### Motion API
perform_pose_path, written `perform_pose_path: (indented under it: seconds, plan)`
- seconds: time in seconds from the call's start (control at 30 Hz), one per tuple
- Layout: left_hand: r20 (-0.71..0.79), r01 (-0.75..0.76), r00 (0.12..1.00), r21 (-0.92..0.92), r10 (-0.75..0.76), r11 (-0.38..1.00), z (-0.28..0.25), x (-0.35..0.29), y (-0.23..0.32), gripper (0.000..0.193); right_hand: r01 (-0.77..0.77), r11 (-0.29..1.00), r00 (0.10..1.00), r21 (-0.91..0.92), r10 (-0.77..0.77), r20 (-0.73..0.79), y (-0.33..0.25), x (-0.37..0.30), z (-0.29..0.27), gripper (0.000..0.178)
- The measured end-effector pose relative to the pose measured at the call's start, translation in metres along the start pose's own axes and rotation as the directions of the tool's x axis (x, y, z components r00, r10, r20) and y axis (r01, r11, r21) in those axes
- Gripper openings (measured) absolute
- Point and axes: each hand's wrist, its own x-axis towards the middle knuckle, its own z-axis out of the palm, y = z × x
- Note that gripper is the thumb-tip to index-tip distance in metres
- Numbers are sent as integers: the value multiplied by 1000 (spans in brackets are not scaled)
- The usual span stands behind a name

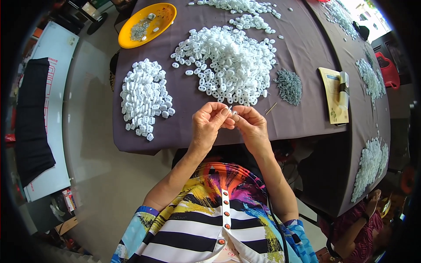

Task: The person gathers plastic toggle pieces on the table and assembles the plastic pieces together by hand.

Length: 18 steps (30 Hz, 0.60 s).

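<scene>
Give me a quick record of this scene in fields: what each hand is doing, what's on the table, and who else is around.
Left hand: pinches a thin metal pin
Right hand: holds a small white piece against the left fingertips
Table: dark purple cloth
Large white pile: centre
Smaller white pile: left
Grey pin heap: right
Yellow dish: far left, holding grey bits
Another person: lower right

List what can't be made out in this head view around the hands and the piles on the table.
- Small white piece pinched between left hand and right hand: mostly covered by fingertips, shape unclear.
- Grey pile: parts too small to identify.
- Yellow dish: contents too small and blurred near the rim.
- Co-worker's hand, lower right: dark fisheye edge hides what it holds.
</scene>
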Motion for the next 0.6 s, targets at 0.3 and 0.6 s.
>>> perform_pose_path:
  seconds: [0.3, 0.6]
  plan:
    - [19, -9, 1000, 95, 7, 995, 3, -6, 8, 12, -5, 999, 999, 40, 7, -41, -28, -1, 5, 17]
    - [21, -60, 998, 178, 58, 982, 6, -10, 11, 12, 175, 970, 981, -171, -186, -48, -37, -5, 17, 18]
